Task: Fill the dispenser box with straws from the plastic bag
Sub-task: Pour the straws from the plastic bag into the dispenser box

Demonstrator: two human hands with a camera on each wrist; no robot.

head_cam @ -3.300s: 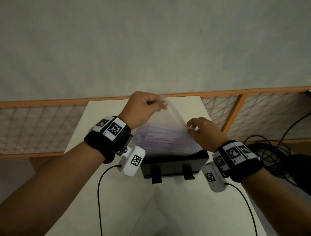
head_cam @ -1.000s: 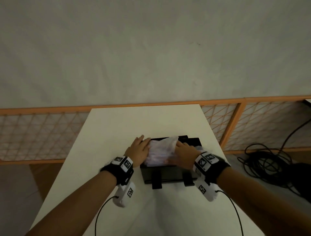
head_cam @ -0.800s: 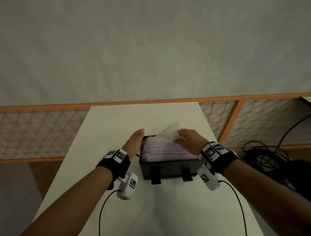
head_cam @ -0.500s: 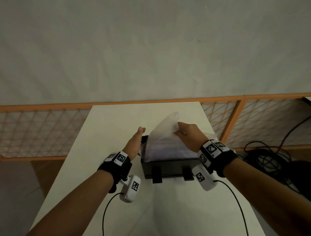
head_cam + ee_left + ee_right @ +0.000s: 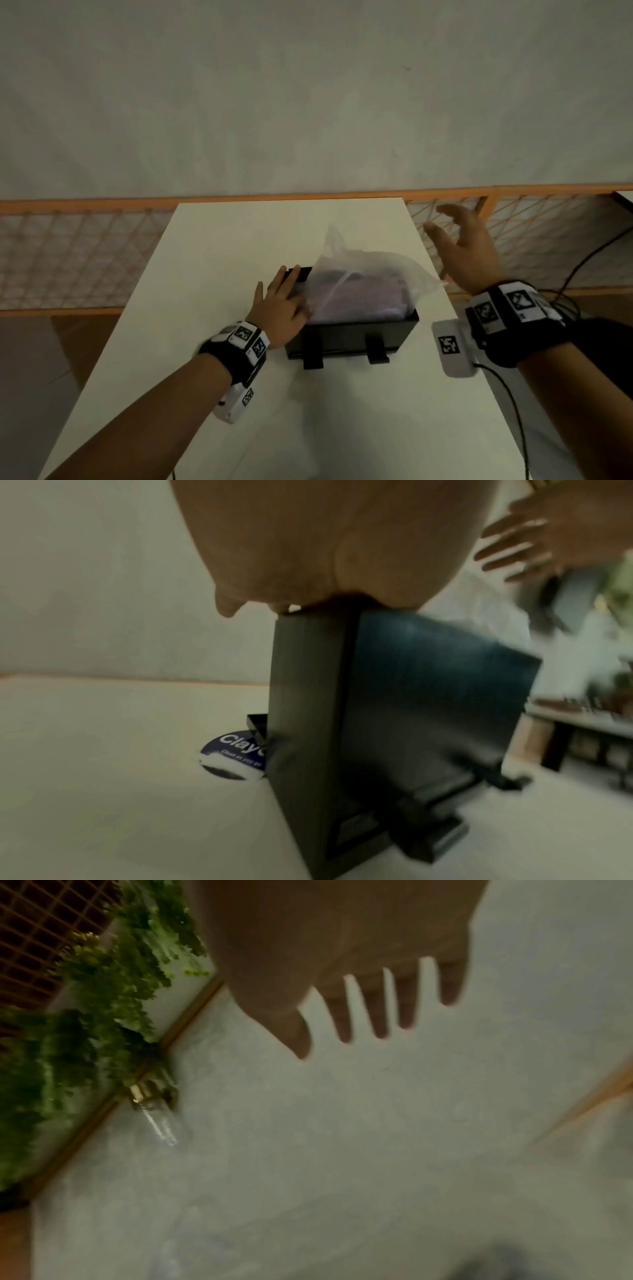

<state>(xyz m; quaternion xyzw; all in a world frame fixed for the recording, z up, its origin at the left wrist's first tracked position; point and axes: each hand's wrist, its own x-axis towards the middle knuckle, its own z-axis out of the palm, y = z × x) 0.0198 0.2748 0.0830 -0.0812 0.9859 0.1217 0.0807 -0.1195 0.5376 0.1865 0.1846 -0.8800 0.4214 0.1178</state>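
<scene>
Dispenser box: one, black (image 5: 346, 334), on white worktop (image 5: 212, 246)
Plastic bag: one, clear (image 5: 370, 270), atop box
Left hand (image 5: 282, 310): flat on box rim, fingers straight
Right hand (image 5: 462, 246): fingers spread, empty, right of box
Room: grey wall (image 5: 308, 96)

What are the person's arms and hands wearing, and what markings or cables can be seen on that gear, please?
Both forearms are bare, without sleeves. The left hand and right hand wear no gloves. Each wrist carries a black band with white square-coded tags and a white camera unit, also tagged, trailing a thin black cable.
</scene>
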